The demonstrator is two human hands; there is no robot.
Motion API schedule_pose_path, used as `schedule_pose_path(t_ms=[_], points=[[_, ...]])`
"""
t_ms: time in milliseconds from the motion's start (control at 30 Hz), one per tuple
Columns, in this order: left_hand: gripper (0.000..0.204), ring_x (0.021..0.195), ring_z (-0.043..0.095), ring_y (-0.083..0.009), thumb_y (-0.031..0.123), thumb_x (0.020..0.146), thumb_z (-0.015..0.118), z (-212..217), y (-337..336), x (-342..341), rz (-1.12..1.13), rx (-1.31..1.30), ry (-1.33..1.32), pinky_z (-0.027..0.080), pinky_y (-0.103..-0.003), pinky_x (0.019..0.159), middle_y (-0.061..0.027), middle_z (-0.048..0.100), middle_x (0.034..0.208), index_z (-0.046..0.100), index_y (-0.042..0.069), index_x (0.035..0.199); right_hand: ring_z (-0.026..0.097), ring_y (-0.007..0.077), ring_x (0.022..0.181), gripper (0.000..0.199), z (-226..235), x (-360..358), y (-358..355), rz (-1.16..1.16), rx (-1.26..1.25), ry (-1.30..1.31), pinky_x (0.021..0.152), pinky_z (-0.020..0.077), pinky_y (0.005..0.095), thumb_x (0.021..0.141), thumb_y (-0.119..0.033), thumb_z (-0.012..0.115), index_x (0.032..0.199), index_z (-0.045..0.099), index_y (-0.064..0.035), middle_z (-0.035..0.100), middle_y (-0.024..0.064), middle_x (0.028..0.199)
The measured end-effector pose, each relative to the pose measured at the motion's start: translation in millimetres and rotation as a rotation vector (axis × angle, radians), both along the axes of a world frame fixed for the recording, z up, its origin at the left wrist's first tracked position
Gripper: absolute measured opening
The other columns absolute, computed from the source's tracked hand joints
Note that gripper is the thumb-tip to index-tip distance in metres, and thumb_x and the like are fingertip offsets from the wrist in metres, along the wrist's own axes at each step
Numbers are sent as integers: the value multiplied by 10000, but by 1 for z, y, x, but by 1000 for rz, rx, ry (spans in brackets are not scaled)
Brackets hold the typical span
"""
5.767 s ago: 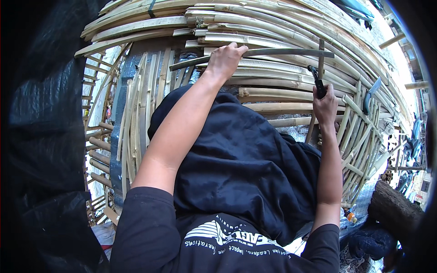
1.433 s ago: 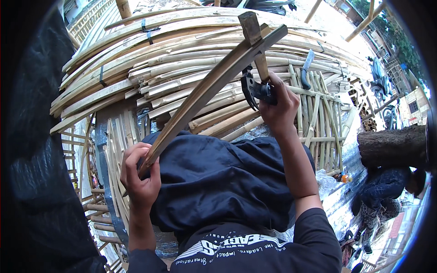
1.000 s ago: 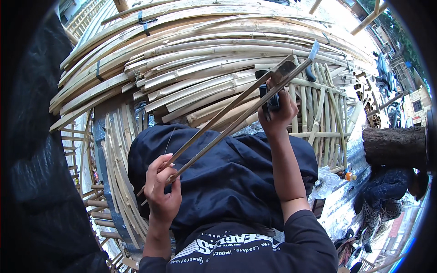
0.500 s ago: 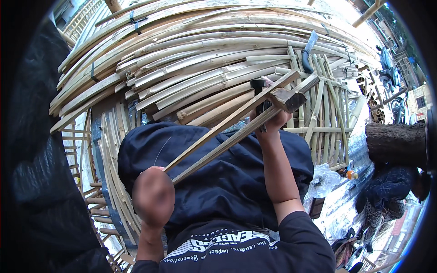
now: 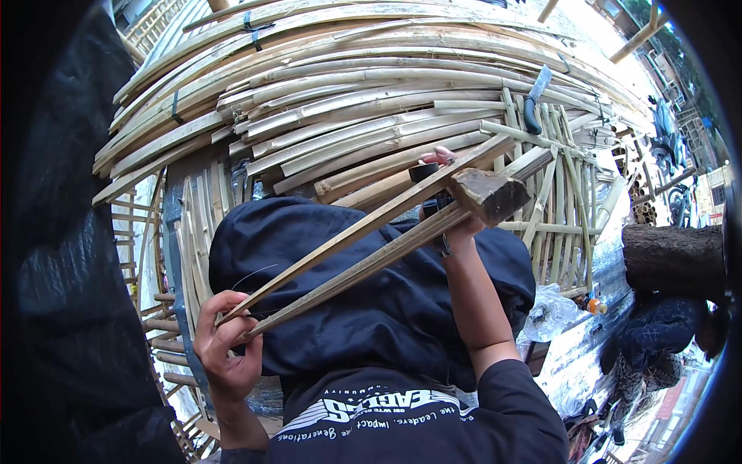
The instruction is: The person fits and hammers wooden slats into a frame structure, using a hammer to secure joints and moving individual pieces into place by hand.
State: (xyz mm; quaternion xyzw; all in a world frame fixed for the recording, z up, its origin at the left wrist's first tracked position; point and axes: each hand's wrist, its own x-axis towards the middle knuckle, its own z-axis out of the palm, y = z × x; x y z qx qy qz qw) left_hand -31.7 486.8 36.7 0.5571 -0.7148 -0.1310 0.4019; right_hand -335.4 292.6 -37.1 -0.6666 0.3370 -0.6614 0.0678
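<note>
Two long bamboo strips (image 5: 355,247) slant across my lap, close together at the lower left and spread apart at the upper right. My left hand (image 5: 228,340) pinches their near ends, with fingers closed around them. Toward the far ends, a rough brown wooden block (image 5: 488,195) sits at the strips; whether it is wedged between them is unclear. My right hand (image 5: 462,224) is closed beside the block, partly hidden by the strips. A dark bar-shaped tool (image 5: 423,172) shows at its fingers, mostly covered, its kind hard to make out.
A large pile of split bamboo (image 5: 371,77) lies ahead. A knife with a dark curved handle (image 5: 532,116) rests on a bamboo lattice (image 5: 553,193) to the right. Nearby are a clear plastic bag (image 5: 550,309), an orange-capped bottle (image 5: 595,306) and a dark log (image 5: 668,257).
My left hand has moved left and a little up along with the strips' near ends. The dark tool has shifted slightly down and left, and the block looks turned. The view has shifted slightly.
</note>
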Motion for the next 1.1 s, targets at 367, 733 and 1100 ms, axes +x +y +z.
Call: schedule_pose_path(t_ms=[367,733,1100], points=[[332,923,680,-280,-101,794,716,-19,2,-29,-7,-26,76,577,-380,798,-189,628,1191,614,56,1068,747,341,870,504,31,16,-25,-204,-151,217,754,588,381,685,5,682,1189,688,23,726,221,1036],[269,912,679,-261,-63,855,693,-33,0,-49,-100,108,162,554,-329,740,-178,641,1117,565,37,1070,750,330,893,502,17,8,-27,-191,-56,141,758,596,383,708,-12,654,1209,696,-23,738,186,1073],[322,870,663,-259,-78,832,709,-35,-2,-65,-120,77,123,542,-329,717,-178,631,1094,563,51,1089,749,301,879,619,17,-6,-26,-199,-91,110,763,585,360,612,29,673,1225,695,-58,743,158,1052]])
